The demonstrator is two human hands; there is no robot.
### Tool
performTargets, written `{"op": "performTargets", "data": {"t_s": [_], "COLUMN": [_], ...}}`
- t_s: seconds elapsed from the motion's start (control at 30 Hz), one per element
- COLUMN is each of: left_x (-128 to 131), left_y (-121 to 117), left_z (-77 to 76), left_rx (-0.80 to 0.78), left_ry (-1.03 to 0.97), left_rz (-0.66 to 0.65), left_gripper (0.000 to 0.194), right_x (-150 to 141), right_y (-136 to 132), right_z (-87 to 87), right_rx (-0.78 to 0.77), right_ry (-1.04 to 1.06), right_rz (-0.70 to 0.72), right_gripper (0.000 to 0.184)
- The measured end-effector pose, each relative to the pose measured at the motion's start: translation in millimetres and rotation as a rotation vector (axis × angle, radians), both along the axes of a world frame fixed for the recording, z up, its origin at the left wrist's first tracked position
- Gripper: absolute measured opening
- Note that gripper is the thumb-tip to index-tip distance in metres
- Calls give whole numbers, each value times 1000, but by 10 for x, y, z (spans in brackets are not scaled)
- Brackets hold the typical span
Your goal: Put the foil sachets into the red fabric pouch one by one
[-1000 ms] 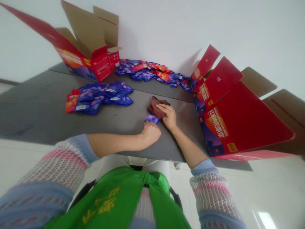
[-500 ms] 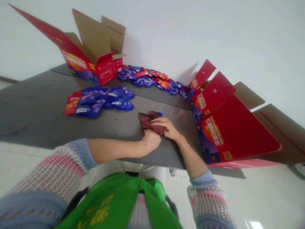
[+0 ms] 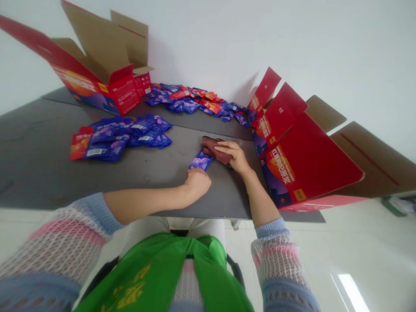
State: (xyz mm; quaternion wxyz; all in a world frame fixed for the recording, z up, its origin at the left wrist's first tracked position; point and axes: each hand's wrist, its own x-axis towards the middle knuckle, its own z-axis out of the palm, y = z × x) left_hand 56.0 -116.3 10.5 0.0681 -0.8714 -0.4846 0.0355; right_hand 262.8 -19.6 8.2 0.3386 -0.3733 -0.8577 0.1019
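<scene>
My left hand (image 3: 197, 183) is closed in a pinch on the near end of a blue sachet (image 3: 200, 161) with a purple print. My right hand (image 3: 237, 157) presses a folded, dark-edged brown cloth (image 3: 212, 146) onto the sachet's far end, its fingers bent over the cloth. That end of the sachet is hidden beneath the cloth. Left of my hands lies a pile of blue sachets (image 3: 143, 132), with a red-orange sachet (image 3: 79, 144) at its left edge.
A long heap of blue and red sachets (image 3: 191, 99) runs along the wall on the grey table (image 3: 139, 177). An open red carton (image 3: 125, 95) stands at the back left. More open red cartons (image 3: 312, 160) line the right side, their flaps spread out.
The blue sachet, mostly hidden before, now shows between my hands. My left hand has drawn apart from the cloth toward me. The whole view has shifted slightly.
</scene>
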Motion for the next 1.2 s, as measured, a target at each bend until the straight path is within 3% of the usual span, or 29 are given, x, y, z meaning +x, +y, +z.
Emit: {"op": "performTargets", "data": {"t_s": [0.17, 0.27, 0.33, 0.47, 0.67, 0.8, 0.9, 1.0, 1.2], "left_x": [-1, 3, 3, 1, 5, -3, 0, 10, -13], "left_y": [-2, 0, 1, 4, -18, -19, 32, 86, 145], "left_z": [23, 24, 26, 22, 37, 41, -36, -91, 39], "left_rx": [-20, -26, -30, -15, 30, 31, 52, 53, -4], "left_ry": [20, 25, 38, 44, 36, 30, 15, 26, -15], "left_rz": [-24, -25, -26, -11, 4, 70, 62, 35, -32], "left_gripper": [33, 33, 33, 33, 35, 38, 35, 28, 33], "right_x": [-73, -240, -348, -476, -423, -274, -181, -191, -371], "right_y": [-115, -153, -150, -94, 0, 26, 58, 77, -85], "right_z": [147, 58, -39, -152, -106, -131, -184, -194, -52], "right_rx": [-15, -122, -145, -118, -104, -112, -103, -68, -59], "right_ry": [123, -59, -178, -253, -292, -341, -317, -188, 40], "right_rz": [68, 218, 233, 109, -47, -184, -213, -156, 11], "right_gripper": [31, 37, 48, 64, 54, 65, 68, 56, 41]}}
